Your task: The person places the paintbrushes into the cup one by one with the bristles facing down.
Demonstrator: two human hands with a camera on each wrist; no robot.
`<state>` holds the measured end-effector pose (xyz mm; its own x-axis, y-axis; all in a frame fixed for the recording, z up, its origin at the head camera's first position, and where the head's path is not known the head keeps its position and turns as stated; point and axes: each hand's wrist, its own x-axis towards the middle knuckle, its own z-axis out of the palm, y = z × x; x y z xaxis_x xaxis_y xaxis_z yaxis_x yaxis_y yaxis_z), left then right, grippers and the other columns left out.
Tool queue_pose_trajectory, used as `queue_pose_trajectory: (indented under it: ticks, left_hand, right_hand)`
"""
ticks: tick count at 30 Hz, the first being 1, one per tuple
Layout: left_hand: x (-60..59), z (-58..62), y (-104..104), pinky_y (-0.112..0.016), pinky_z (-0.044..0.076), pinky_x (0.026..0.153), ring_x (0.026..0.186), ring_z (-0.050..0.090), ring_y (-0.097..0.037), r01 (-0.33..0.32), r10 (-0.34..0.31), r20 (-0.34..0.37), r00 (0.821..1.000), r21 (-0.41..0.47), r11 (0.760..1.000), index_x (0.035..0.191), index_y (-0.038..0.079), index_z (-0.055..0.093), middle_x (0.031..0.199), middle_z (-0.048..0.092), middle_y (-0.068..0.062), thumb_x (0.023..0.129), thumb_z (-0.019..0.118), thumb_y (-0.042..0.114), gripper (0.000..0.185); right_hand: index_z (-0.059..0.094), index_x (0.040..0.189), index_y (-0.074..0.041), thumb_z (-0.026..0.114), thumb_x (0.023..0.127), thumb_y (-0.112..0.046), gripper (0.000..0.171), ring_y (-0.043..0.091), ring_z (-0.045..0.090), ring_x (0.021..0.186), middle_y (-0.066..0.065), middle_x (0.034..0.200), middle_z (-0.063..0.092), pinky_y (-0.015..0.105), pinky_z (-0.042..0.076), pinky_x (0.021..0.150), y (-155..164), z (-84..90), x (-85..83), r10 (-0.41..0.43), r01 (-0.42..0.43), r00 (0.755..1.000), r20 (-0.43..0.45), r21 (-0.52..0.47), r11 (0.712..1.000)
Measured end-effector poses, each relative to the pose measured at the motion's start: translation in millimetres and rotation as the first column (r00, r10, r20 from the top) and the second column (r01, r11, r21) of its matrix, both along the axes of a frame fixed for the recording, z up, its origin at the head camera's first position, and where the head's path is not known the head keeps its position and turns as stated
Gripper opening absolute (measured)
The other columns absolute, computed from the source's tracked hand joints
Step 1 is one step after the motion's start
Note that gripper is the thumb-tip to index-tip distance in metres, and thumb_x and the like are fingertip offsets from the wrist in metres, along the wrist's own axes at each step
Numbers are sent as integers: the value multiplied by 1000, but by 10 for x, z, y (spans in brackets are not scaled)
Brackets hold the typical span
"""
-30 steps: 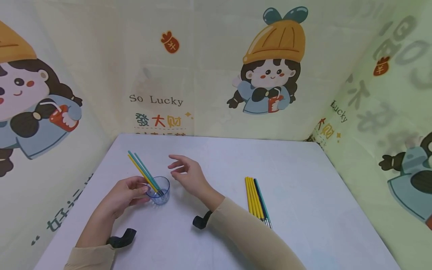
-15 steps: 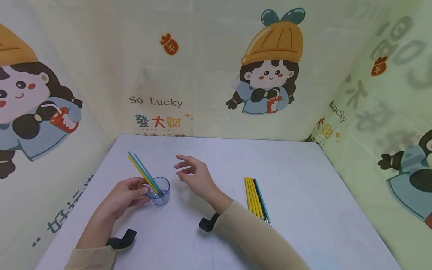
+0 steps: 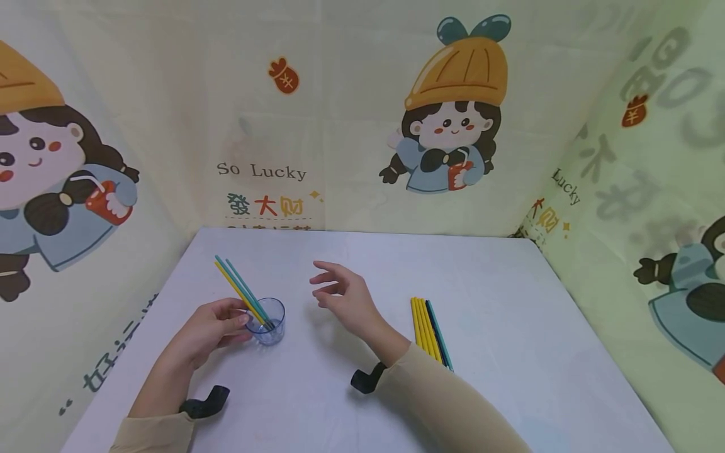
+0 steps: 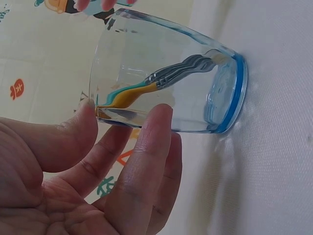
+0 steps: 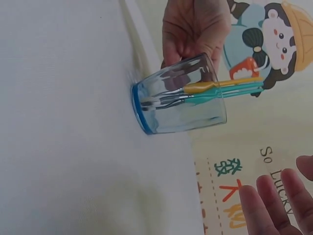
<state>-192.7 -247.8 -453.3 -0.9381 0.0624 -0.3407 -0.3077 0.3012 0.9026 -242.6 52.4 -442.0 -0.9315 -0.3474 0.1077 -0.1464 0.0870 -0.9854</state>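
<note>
As left hand (image 3: 212, 327) holds glass (image 3: 269, 321), right hand (image 3: 345, 299) has drifted right

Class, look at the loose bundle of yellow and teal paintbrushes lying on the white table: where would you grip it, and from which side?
Grip the bundle of yellow and teal paintbrushes across its bare handles, at the far half, from above. It lies flat, pointing away from the person, and the right hand, empty beside it, is nearest; the sleeve hides the near end.
</note>
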Motion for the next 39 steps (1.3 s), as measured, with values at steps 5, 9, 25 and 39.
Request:
queue_pose_trajectory:
  ticks: [5,9,25,39]
  left_hand:
    - [7,1,6,-32,69,85,98,76,-15,-2,1,-8,1000,-9,1000,146,-6,56,119,72,-20,106,68,12,44]
    - [9,-1,9,-31,69,85,98,76,-15,-1,0,-12,1000,-13,1000,146,-6,56,120,72,-20,107,68,11,44]
    - [21,6,18,-31,68,85,98,76,-15,-10,10,-7,1000,-10,1000,146,-6,57,117,72,-17,106,68,12,45]
    - [24,-9,14,-31,68,85,97,76,-14,-8,8,-16,1000,-6,1000,146,-6,56,115,71,-16,106,68,12,45]
  right_hand:
    - [62,149,-36,74,100,-5,59,47,72,117,16,131,73,34,69,88,112,17,34,1,-1,1000,3,5,1000]
    - [61,151,-36,72,100,-3,61,44,73,116,19,134,71,35,69,88,195,14,44,0,0,1000,3,10,1000]
    - [61,150,-35,76,99,-9,59,48,72,116,18,134,72,38,69,85,532,22,90,-116,115,993,25,34,993]
    - [63,147,-34,77,97,-2,61,32,78,104,10,125,76,42,70,83,839,51,164,-206,206,977,47,6,978]
